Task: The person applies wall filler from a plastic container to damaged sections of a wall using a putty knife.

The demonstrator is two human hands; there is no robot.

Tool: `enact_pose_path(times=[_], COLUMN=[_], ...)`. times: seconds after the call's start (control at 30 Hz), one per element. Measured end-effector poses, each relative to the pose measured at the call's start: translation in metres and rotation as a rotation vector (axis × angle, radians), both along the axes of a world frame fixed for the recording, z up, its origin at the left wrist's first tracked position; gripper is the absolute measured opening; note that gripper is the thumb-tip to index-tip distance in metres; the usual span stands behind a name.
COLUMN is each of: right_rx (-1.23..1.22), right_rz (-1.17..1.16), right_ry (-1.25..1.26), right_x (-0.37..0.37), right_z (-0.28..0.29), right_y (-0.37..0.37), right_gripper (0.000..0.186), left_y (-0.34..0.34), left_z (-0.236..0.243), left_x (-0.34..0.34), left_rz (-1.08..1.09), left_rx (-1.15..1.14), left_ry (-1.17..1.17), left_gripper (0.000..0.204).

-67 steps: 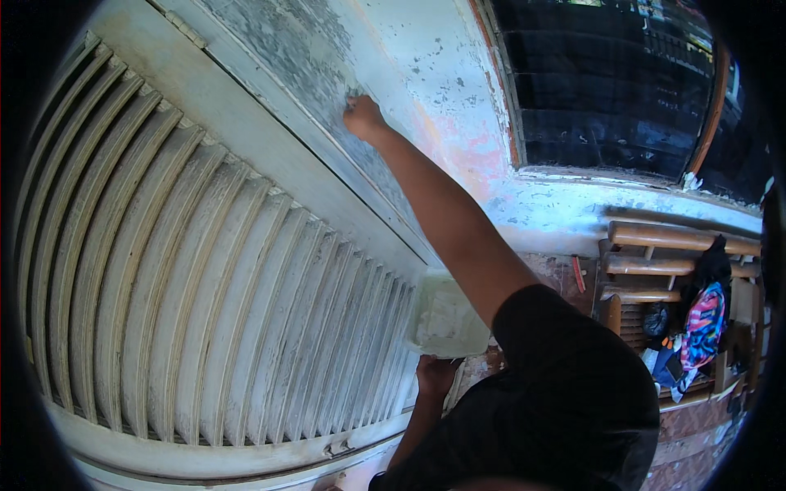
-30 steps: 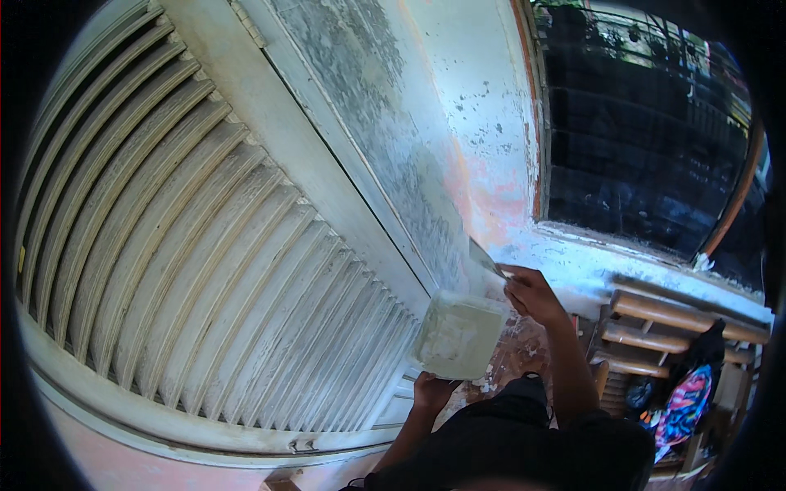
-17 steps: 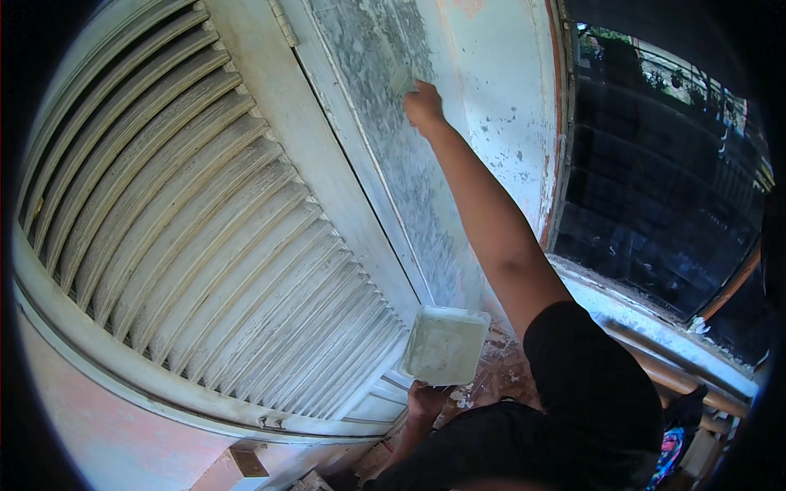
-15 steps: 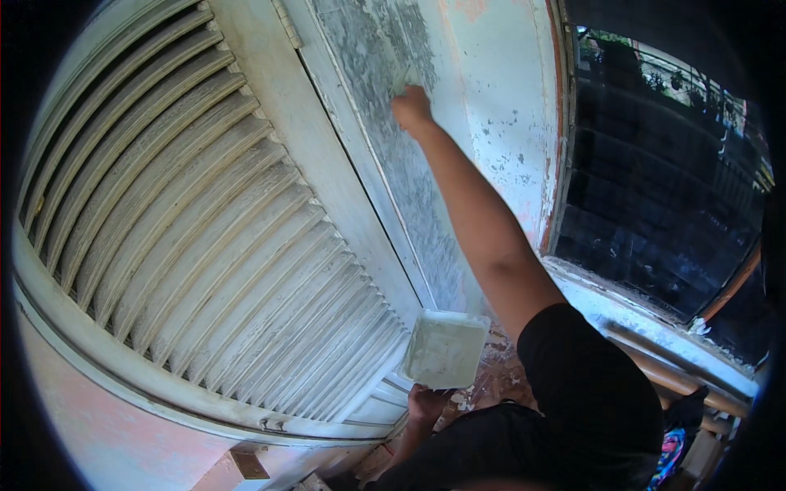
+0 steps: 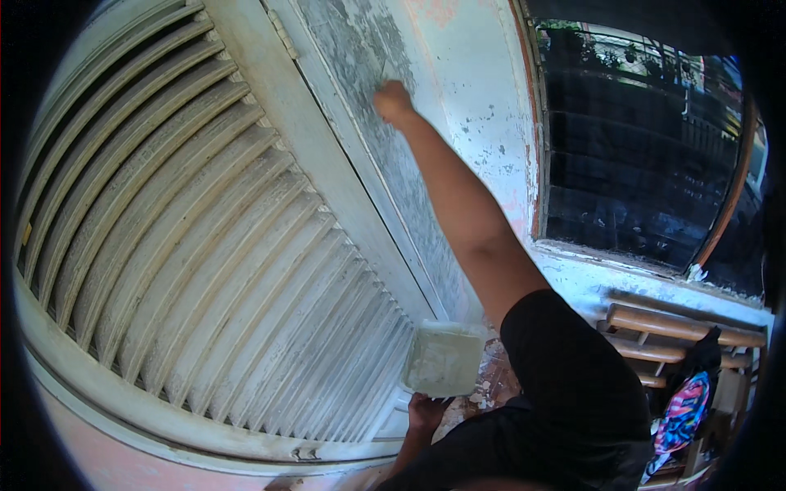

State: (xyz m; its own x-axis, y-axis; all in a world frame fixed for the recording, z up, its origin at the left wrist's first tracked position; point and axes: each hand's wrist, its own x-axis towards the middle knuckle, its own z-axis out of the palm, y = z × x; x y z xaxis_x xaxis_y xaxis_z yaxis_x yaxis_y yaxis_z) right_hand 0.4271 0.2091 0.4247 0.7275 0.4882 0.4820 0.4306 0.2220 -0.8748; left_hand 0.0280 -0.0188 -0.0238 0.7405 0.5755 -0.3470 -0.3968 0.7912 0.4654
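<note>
My right hand (image 5: pixel 393 103) is raised to the wall, its fingers closed around what looks like a putty knife; only a sliver of it shows at the fist, the rest is hidden. The hand is against a strip of wall with patchy grey filler (image 5: pixel 352 49), beside the door frame. Low down, my left hand (image 5: pixel 424 412) grips the near edge of a pale rectangular plastic tub (image 5: pixel 444 360). The tub's open side faces up, with a greyish-white coating inside.
A large white louvred shutter door (image 5: pixel 221 237) fills the left side, its hinge (image 5: pixel 281 34) beside the filler strip. To the right are a dark louvred window (image 5: pixel 639 155), a wooden bench (image 5: pixel 688 325) and a colourful bag (image 5: pixel 684 413). Flaking paint marks the wall (image 5: pixel 483 106).
The view has shifted, showing more of the bench and bag at right. My right hand stays closed at the grey strip; my left hand still holds the tub.
</note>
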Motion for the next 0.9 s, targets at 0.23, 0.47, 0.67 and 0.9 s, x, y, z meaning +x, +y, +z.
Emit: enact_pose_path(times=[0.23, 0.47, 0.67, 0.9], right_rx=[0.075, 0.155, 0.022, 0.233], right_rz=[0.318, -0.08, 0.011, 0.092], right_ry=[0.177, 0.028, -0.05, 0.207], right_x=[-0.102, -0.009, -0.087, 0.02], right_z=[-0.052, 0.024, -0.001, 0.013], right_y=[-0.061, -0.013, 0.0, -0.001], right_gripper=[0.042, 0.028, 0.033, 0.025], left_y=[0.011, 0.02, 0.026, 0.024], left_z=[0.006, -0.002, 0.001, -0.006], left_x=[-0.041, -0.043, -0.058, -0.056], left_rz=[0.064, -0.066, 0.004, -0.04], left_rx=[-0.018, -0.002, 0.02, -0.033], left_ry=[0.08, -0.012, -0.002, 0.051], left_gripper=[0.064, 0.062, 0.063, 0.062])
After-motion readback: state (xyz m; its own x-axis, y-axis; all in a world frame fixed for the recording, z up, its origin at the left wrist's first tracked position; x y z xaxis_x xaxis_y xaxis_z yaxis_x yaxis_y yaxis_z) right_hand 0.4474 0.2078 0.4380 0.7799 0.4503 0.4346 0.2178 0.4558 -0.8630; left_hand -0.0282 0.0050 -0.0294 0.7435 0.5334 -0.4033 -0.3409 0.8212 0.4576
